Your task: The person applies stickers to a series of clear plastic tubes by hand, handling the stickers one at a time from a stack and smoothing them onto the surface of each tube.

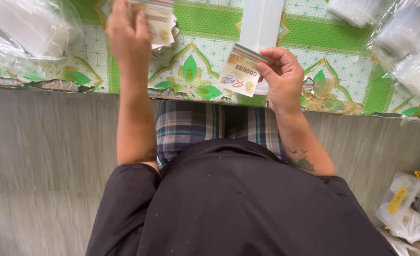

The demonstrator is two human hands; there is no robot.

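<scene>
Single label: your right hand [282,76] pinches one small rectangular paper label [240,71] by its right edge between thumb and curled fingers; white face, printed lettering, a striped band along the top, small coloured marks low down. It hangs tilted above the near edge of the mat.
Label stack: your left hand [127,33] is closed around a stack of like labels [158,19], raised at the top of the view, edges fanned a little.
Clear sleeve: a long translucent bag [261,23] lies flat on the mat just behind the single label.
Mat: green and white floral floor mat [210,21], its near edge frayed.
Surroundings: clear plastic bags [25,33] at left; more plastic packets [409,42] at right; grey plank floor [44,151]; a white bag with a yellow tag [406,208] lower right.
</scene>
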